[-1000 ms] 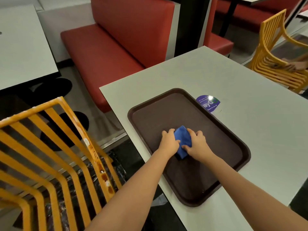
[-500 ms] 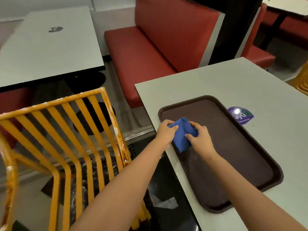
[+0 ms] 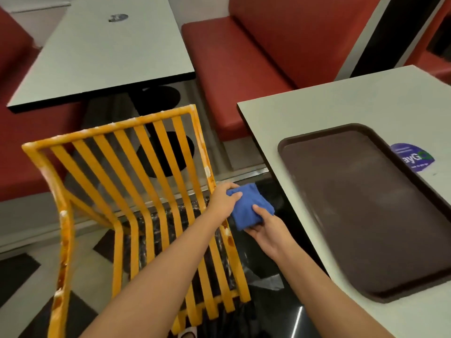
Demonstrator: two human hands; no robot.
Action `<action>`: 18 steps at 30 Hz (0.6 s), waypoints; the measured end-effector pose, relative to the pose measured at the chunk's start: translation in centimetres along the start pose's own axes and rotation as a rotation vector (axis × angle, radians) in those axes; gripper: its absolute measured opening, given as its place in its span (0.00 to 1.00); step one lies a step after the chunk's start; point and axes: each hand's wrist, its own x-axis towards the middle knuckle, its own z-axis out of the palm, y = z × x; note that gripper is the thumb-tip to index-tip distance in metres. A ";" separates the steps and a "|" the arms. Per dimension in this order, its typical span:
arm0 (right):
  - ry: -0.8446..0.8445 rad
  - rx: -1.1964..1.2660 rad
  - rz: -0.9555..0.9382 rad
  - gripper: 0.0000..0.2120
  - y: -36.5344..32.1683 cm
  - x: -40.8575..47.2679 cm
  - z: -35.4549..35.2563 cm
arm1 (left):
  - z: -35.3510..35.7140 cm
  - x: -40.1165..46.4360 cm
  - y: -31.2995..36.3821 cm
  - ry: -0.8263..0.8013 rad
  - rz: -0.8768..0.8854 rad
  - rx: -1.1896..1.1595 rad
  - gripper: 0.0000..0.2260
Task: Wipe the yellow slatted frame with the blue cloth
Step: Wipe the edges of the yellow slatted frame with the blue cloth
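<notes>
The yellow slatted frame [image 3: 136,191] is a chair that stands at the lower left, its rails smeared with white and brown stains. A folded blue cloth [image 3: 251,206] hangs in the air just right of the chair's right rail, off the table. My left hand [image 3: 223,200] grips the cloth's left side, and the hand lies against that rail. My right hand [image 3: 264,228] holds the cloth from below and from the right. Both forearms reach in from the bottom.
A dark brown tray [image 3: 371,203] lies on the grey table [image 3: 341,113] at the right, beside a purple sticker [image 3: 412,157]. A red bench [image 3: 234,59] runs behind it. Another grey table [image 3: 109,52] stands at the upper left. The dark floor shows below.
Both hands have carried the cloth off the tray, leftward past the table edge to the chair's right rail. The view has swung left, so the chair fills more of it.
</notes>
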 end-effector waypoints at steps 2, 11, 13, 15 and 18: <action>0.057 0.017 -0.039 0.17 1.9 0.8 0.4 | -0.8 0.7 -2.3 -0.024 0.005 0.074 0.06; 0.541 -0.838 -0.293 0.14 7.6 2.3 -0.6 | -4.9 5.4 -10.2 -0.154 0.158 0.523 0.12; 0.601 -0.982 -0.388 0.20 9.0 2.3 -0.8 | -5.2 6.9 -11.4 -0.197 0.313 0.687 0.15; 0.584 -1.119 -0.395 0.28 10.7 2.9 -1.5 | -5.2 8.5 -12.5 -0.247 0.488 0.898 0.22; 0.379 -1.365 -0.361 0.35 14.1 4.3 -2.8 | -4.9 10.4 -13.4 -0.283 0.681 1.224 0.33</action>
